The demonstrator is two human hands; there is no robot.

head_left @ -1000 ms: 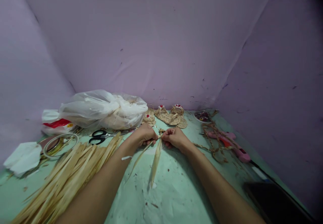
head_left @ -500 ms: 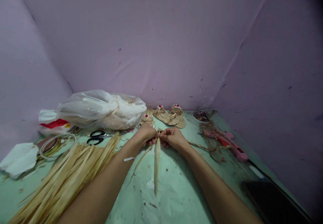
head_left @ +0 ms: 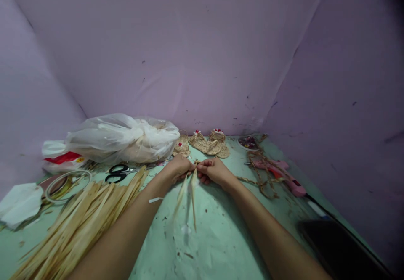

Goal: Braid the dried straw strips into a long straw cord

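Both my hands meet over the middle of the green table, fingertips nearly touching. My left hand (head_left: 181, 168) is closed in a pinch on dried leaf strips (head_left: 193, 196), whose pale, tapering ends hang down towards me. Opposite it, my right hand (head_left: 212, 170) pinches the same strips near their top. A small knotted or braided bit shows just above the fingertips; its details are too small to make out. From beneath the right wrist a braided cord (head_left: 248, 180) runs off to the right. Beyond the hands lie small woven slippers (head_left: 205, 144) with red and white beads.
Left of my arm lies a heap of dried leaf strips (head_left: 85, 225), with black-handled scissors (head_left: 116, 173), tape rolls (head_left: 50, 187) and a white plastic bag (head_left: 123, 139) behind. On the right are a pink glue gun (head_left: 295, 185), a dish of beads (head_left: 248, 142) and a dark flat object (head_left: 337, 246).
The hanging strips have parted into two ends, one swinging left and blurred. My hands stay pinched together at the same spot. The whole view has shifted slightly.
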